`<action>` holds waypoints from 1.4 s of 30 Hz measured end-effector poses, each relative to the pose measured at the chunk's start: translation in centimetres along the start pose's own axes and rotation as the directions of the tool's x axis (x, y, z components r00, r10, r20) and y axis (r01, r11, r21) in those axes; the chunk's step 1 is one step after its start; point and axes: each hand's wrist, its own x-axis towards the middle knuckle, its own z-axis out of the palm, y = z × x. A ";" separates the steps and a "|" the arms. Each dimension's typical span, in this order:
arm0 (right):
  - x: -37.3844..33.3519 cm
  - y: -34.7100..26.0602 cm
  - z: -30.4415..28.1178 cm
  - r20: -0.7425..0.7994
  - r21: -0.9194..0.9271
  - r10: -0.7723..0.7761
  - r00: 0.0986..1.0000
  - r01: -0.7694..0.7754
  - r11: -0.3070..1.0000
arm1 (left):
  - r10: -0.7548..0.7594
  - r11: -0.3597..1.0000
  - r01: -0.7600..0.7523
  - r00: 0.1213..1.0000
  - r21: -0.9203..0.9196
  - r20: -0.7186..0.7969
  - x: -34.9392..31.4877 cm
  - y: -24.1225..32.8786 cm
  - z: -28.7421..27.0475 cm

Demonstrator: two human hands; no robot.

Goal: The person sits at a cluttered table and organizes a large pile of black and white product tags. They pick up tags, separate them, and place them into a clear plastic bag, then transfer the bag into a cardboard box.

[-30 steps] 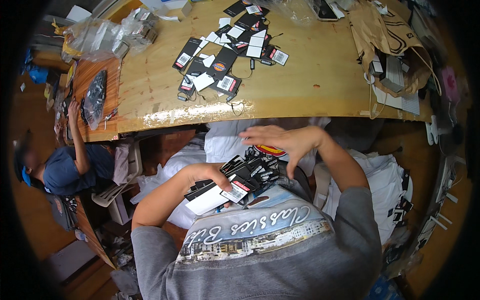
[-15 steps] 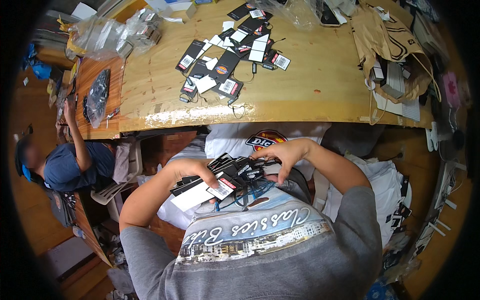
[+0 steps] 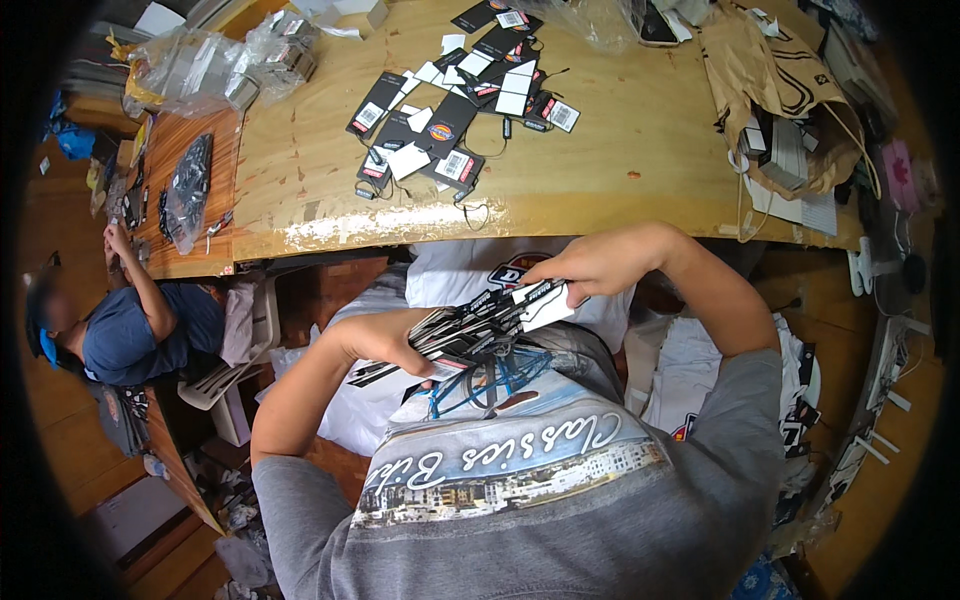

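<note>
My left hand point(image 3: 391, 340) is closed round a thick bundle of black and white hang tags point(image 3: 440, 343), held in front of my chest. Black strings with small black tabs spill from the bundle's right end. A white-faced hang tag point(image 3: 546, 306) is pinched in my right hand point(image 3: 605, 262), at the right side of the bundle; whether its string is free of the others I cannot tell. Blue cords point(image 3: 490, 385) hang below the tags, against my grey printed shirt. A white garment point(image 3: 450, 270) with a printed logo lies across my lap.
More hang tags point(image 3: 440, 130) lie loosely piled on the wooden table point(image 3: 300, 190). At its right stands an open brown paper bag point(image 3: 785, 90) with tag stacks inside. Clear plastic bags point(image 3: 190, 70) sit at the back left. White garments point(image 3: 690, 375) lie right; a co-worker point(image 3: 150, 325) sits left.
My right hand has moved up and right from the bundle, with a white-faced hang tag between its fingers. The bundle in my left hand has tilted edge-on. The co-worker's hands have shifted.
</note>
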 end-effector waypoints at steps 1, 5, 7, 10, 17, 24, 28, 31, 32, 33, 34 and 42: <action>0.0 0.5 0.1 -0.060 -0.067 -0.049 0.997 0.045 0.997 | 0.036 0.998 -0.034 0.999 0.051 -0.030 0.2 0.4 0.1; -0.7 -5.4 -3.6 0.074 -0.247 0.201 0.977 -0.178 0.953 | 0.170 0.883 -0.082 0.974 0.462 -0.153 0.3 0.5 0.1; -1.4 -5.3 -3.8 -0.143 -0.397 0.114 0.983 -0.162 0.904 | 0.303 0.839 -0.151 0.927 0.523 -0.219 0.4 0.6 0.4; -1.8 -7.9 -5.4 -0.220 -0.557 0.193 0.956 -0.286 0.780 | 0.336 0.797 -0.082 0.884 0.598 -0.326 0.4 1.3 0.7; -2.4 -11.1 -8.2 -0.198 -0.574 0.054 0.979 -0.160 0.803 | 0.720 0.650 -0.234 0.494 0.723 -0.488 0.0 2.6 0.6; -1.9 -13.7 -10.6 -0.376 -0.744 -0.129 0.917 -0.216 0.632 | 0.800 0.561 -0.162 0.359 0.812 -0.481 0.6 3.0 -0.5; -1.2 -14.8 -12.6 -0.439 -0.731 -0.192 0.878 -0.224 0.645 | 0.830 0.556 -0.378 0.289 0.740 -0.477 3.2 2.5 -2.2; -0.8 -15.8 -13.3 -0.466 -0.670 -0.124 0.876 -0.258 0.697 | 0.778 0.624 -0.468 0.293 0.625 -0.556 5.0 4.7 -2.4; -0.7 -15.6 -13.5 -0.447 -0.653 -0.146 0.883 -0.211 0.728 | 0.773 0.621 -0.534 0.295 0.574 -0.562 6.1 4.6 -2.9; -0.7 -15.7 -13.7 -0.428 -0.634 -0.167 0.888 -0.163 0.756 | 0.751 0.659 -0.506 0.396 0.557 -0.529 6.7 4.8 -3.5; -1.0 -16.1 -14.0 -0.470 -0.693 -0.106 0.876 -0.292 0.659 | 0.773 0.634 -0.470 0.397 0.614 -0.495 7.2 5.3 -3.8; -1.8 -14.4 -12.8 -0.504 -0.785 -0.082 0.860 -0.417 0.459 | 0.901 0.423 -0.676 0.239 0.604 -0.363 3.8 12.5 -3.8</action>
